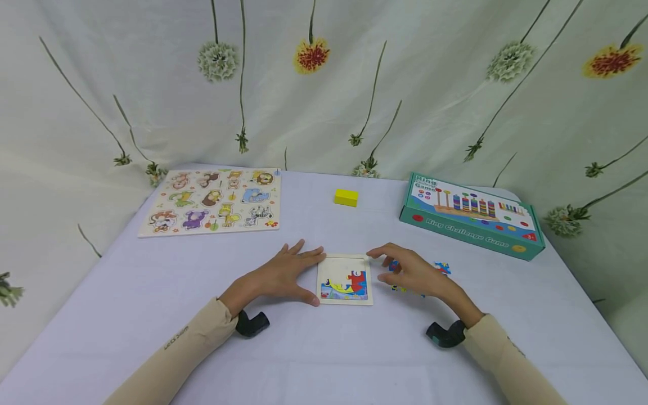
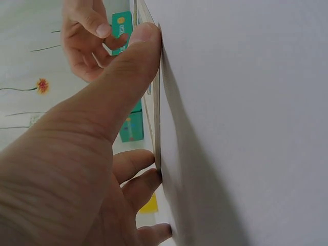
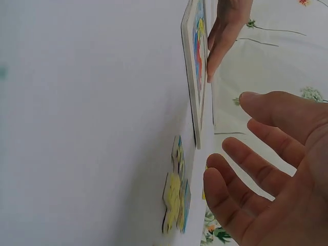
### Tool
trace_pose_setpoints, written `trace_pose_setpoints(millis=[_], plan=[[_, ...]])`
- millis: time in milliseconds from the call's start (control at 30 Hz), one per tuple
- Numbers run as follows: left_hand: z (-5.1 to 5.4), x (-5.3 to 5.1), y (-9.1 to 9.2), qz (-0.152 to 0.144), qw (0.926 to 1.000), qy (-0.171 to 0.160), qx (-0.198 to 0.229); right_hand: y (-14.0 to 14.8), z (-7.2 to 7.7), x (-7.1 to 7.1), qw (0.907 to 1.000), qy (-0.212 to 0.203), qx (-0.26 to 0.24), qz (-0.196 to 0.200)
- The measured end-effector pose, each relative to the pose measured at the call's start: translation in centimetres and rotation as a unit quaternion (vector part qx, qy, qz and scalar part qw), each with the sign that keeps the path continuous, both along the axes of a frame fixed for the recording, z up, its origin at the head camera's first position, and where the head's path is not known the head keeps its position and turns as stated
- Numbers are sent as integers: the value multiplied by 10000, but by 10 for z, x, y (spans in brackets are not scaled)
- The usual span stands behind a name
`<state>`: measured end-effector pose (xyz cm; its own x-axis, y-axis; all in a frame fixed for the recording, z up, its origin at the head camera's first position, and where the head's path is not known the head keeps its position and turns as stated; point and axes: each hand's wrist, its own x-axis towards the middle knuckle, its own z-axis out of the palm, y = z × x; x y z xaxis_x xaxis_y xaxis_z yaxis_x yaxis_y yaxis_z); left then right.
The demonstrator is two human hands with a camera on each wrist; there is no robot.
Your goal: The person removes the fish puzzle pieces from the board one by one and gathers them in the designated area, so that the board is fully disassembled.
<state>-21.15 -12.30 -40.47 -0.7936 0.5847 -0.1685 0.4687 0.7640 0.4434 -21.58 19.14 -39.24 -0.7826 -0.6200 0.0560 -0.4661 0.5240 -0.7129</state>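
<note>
A small square puzzle board (image 1: pixel 344 263) lies on the white table, its lower part filled with blue, yellow and red pieces. My left hand (image 1: pixel 286 274) is spread at the board's left side, with thumb and fingertips touching its edge, as the left wrist view shows. My right hand (image 1: pixel 412 271) hovers just right of the board, fingers loosely bent and apart, holding nothing. Beneath and beside it lie several loose puzzle pieces (image 1: pixel 442 268); the right wrist view shows yellow ones (image 3: pixel 173 202) on the table below the hand. The right hand partly hides them in the head view.
An animal puzzle board (image 1: pixel 212 201) lies at the back left. A yellow block (image 1: pixel 346 197) sits at the back middle. The green Ring Challenge Game box (image 1: pixel 471 216) stands at the back right. Behind the table hangs a flowered white cloth (image 1: pixel 314 112).
</note>
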Motion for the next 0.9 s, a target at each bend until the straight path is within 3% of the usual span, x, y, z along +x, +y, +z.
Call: trace_pose_setpoints(millis=[400,900], plan=[[0,0,0,-3,10000,-16,-43,-30,-2,-4,9994,-122,226,246],[1,-1,1,16,10000,-52,-24,-40,-4,-8,9969,-17,756,226]])
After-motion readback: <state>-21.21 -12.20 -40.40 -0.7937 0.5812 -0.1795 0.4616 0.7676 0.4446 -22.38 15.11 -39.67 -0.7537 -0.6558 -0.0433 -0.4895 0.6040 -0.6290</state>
